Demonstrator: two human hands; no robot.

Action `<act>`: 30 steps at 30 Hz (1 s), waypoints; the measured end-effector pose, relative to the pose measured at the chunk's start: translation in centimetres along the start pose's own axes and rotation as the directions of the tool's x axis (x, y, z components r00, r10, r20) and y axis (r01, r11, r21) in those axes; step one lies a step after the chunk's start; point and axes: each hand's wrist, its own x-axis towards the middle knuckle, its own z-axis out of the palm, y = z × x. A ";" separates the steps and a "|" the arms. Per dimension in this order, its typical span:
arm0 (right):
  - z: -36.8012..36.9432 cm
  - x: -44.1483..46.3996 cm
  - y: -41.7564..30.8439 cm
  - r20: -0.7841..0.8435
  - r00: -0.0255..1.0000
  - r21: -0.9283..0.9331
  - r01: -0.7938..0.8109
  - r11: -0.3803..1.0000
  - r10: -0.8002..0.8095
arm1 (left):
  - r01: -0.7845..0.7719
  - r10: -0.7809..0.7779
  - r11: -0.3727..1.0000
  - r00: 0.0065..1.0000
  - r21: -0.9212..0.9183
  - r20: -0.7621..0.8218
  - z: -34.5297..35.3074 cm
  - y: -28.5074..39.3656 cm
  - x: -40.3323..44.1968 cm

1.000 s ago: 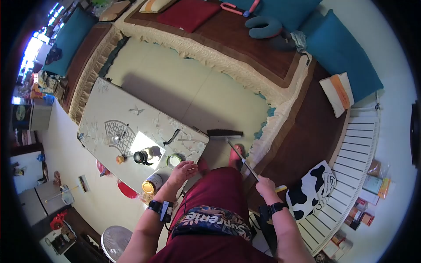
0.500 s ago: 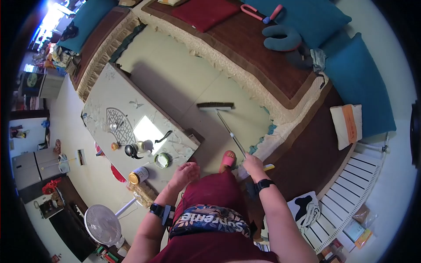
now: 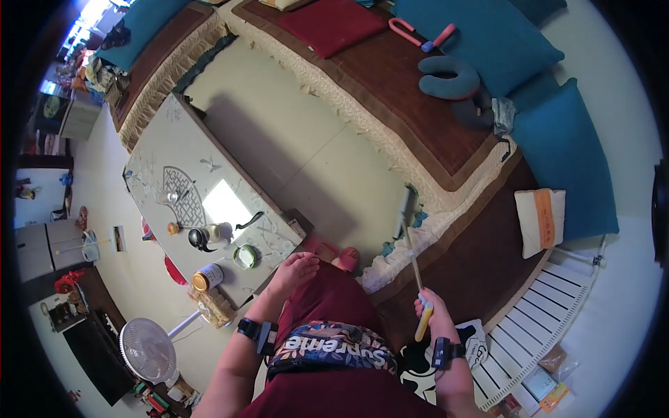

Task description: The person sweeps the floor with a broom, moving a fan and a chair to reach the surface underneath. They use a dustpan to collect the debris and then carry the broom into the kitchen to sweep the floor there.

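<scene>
My right hand (image 3: 436, 315) is closed around the broom (image 3: 414, 259) near its yellow grip end. The broom's narrow grey head (image 3: 404, 207) is at the foot of the cream sofa skirt, beside the dark green trim. Its handle slopes back towards me. My left hand (image 3: 297, 272) hovers in front of my left thigh, close to the near corner of the table (image 3: 157, 143). Its fingers are loosely curled together, and nothing shows in them. Pink slippers (image 3: 345, 259) are on my feet, just ahead of my knees.
On the table stand a glass teapot (image 3: 201, 238), a green-rimmed dish (image 3: 245, 256) and a gold-lidded can (image 3: 205, 279). A brown-covered sofa (image 3: 390, 90) borders the tiled floor (image 3: 306, 146). A white fan (image 3: 148, 348) stands left, and a slatted white rack (image 3: 536, 324) right.
My right hand has moved right and back towards me. The broom head has swung right from mid-floor to the sofa skirt, turning from crosswise to nearly lengthwise. My left hand stays near the table.
</scene>
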 end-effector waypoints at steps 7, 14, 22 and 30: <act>6.9 8.6 -1.8 0.171 0.984 0.104 0.032 0.994 -0.050 | -0.006 0.006 1.000 0.999 -0.001 0.037 -1.5 2.5 1.4; 19.4 8.2 0.8 0.349 0.937 -0.135 0.057 0.989 -0.006 | -0.018 0.021 0.994 0.999 -0.112 0.030 -4.3 5.8 1.5; 27.3 4.2 -1.8 0.450 0.889 -0.300 0.057 0.952 0.089 | -0.041 0.036 0.992 0.999 -0.120 -0.038 -8.6 8.8 1.9; 26.1 5.9 -1.9 0.352 0.886 -0.250 -0.222 0.942 0.302 | -0.079 0.059 0.973 0.994 -0.217 -0.097 -10.8 9.3 2.7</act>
